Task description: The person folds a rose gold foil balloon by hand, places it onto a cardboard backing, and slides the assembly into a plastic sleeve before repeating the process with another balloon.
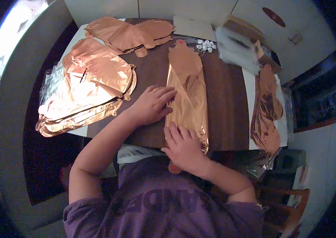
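A folded copper-coloured foil balloon point(188, 95) lies lengthwise on the brown table in front of me, with a rounded tab at its far end. My left hand point(154, 104) rests at its left edge, fingers reaching onto the foil and thumb apart below them. Closer to my body, my right hand point(184, 147) lies on the near part of the same balloon, its fingers spread over the foil. Another rounded tab point(174, 168) pokes out past the table edge beside that hand.
Stacks of flat foil balloons point(92, 83) lie to the left, with another pile point(132, 35) at the back. Folded foil pieces point(266, 111) sit at the right edge. Small white items point(205, 45) and a clear plastic bag point(235, 47) are at the back right, near a cardboard box point(244, 27).
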Tool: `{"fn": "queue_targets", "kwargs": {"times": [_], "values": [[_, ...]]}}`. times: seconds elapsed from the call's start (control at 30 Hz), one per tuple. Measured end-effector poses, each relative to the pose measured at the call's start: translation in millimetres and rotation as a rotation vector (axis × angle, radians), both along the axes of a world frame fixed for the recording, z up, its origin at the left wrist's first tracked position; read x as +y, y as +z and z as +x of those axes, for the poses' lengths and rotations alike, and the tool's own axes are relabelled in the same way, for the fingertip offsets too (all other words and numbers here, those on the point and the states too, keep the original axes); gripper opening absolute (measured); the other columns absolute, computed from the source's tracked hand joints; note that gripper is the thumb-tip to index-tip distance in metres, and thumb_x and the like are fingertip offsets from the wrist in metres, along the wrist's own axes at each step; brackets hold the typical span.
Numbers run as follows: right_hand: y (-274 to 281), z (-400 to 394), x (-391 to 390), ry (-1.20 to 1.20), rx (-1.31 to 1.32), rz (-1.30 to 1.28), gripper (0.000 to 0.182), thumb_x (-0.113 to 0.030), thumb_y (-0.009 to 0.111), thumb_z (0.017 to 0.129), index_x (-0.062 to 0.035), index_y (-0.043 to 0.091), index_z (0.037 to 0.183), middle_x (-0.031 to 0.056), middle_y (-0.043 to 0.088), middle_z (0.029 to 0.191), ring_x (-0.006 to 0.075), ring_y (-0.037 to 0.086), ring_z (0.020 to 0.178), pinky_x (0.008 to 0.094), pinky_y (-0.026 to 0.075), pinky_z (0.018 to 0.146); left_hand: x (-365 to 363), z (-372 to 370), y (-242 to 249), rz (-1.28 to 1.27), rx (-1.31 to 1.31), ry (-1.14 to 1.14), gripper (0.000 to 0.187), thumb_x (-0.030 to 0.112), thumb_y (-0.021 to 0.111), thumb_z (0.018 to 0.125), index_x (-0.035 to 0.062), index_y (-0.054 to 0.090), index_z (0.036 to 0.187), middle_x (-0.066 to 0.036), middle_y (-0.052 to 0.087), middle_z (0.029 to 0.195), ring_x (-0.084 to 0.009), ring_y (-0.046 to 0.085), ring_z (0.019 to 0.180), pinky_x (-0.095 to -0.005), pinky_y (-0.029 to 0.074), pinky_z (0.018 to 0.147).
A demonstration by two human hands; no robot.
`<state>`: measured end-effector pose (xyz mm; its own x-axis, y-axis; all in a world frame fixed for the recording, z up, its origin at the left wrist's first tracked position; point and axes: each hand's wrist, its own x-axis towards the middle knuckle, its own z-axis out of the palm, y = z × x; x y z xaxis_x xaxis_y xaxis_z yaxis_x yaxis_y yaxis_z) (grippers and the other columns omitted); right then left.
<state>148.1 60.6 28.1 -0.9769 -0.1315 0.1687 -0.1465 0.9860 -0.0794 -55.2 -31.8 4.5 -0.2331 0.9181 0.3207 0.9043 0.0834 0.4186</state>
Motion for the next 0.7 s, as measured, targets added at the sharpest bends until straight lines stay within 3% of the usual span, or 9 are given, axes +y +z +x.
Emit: {"fn": "queue_targets", "kwargs": {"times": [0.27, 0.3, 0.4, 0.5, 0.6, 0.7], "values": [[6.0, 7.0, -5.2, -0.036, -0.046, 0.022, 0.067, -0.042, 0.067, 0.079, 0.0004, 0.054, 0.13, 0.0166, 0.052, 0.13, 0.0297, 0.048, 0.116, 0.0425, 0.04, 0.091, 45.6, -62.6, -15.3, 0.11, 0.108, 0.063, 0.045, 0.023, 0.068, 0.085, 0.0058, 0.056, 0.125, -0.016, 0.059, 0.125, -0.0338, 0.055, 0.12, -0.052, 0.037, 0.106], [7.9, 6.0, -5.1, -0.041, -0.067, 0.01, 0.067, -0.042, 0.067, 0.08, 0.0002, 0.054, 0.13, 0.0163, 0.052, 0.13, 0.0293, 0.048, 0.116, 0.0424, 0.04, 0.091, 52.8, -75.8, -19.2, 0.081, 0.057, 0.065, 0.043, 0.024, 0.062, 0.087, 0.007, 0.054, 0.127, -0.012, 0.057, 0.129, -0.0287, 0.051, 0.124, -0.0523, 0.031, 0.111], [6.2, 5.1, -3.9, -0.077, -0.058, -0.105, 0.063, -0.042, 0.067, 0.081, -0.0022, 0.055, 0.129, 0.0135, 0.053, 0.129, 0.0284, 0.048, 0.117, 0.0436, 0.04, 0.093, 69.1, -95.1, -30.3, 0.096, 0.058, 0.111, 0.043, 0.024, 0.062, 0.088, 0.0075, 0.054, 0.127, -0.012, 0.056, 0.131, -0.0293, 0.051, 0.124, -0.0542, 0.031, 0.11], [19.7, 1.5, 7.6, -0.068, -0.068, -0.229, 0.054, -0.034, 0.067, 0.084, -0.0054, 0.056, 0.129, 0.0125, 0.055, 0.124, 0.0283, 0.051, 0.114, 0.0441, 0.041, 0.092, 61.2, -55.4, -5.1, 0.163, 0.17, 0.33, 0.046, 0.026, 0.062, 0.088, 0.0058, 0.052, 0.128, -0.017, 0.052, 0.134, -0.034, 0.047, 0.128, -0.0559, 0.03, 0.11], [28.1, -7.9, 39.5, -0.138, -0.056, -0.631, 0.044, -0.026, 0.065, 0.086, -0.0068, 0.058, 0.126, 0.013, 0.058, 0.119, 0.0303, 0.055, 0.109, 0.0441, 0.042, 0.092, 40.4, -5.7, 9.8, 0.118, 0.223, 0.363, 0.062, 0.032, 0.061, 0.088, -0.0018, 0.043, 0.137, -0.026, 0.041, 0.142, -0.0425, 0.035, 0.135, -0.0569, 0.025, 0.112], [34.6, -15.2, 83.5, -0.222, 0.068, -0.621, 0.037, -0.019, 0.063, 0.086, -0.0056, 0.058, 0.12, 0.0142, 0.059, 0.115, 0.0321, 0.057, 0.104, 0.0437, 0.043, 0.09, 25.7, 44.5, 13.7, -0.064, 0.147, 0.353, 0.078, 0.045, 0.054, 0.091, -0.0085, 0.031, 0.144, -0.03, 0.032, 0.149, -0.0447, 0.026, 0.141, -0.0563, 0.02, 0.114]]}}
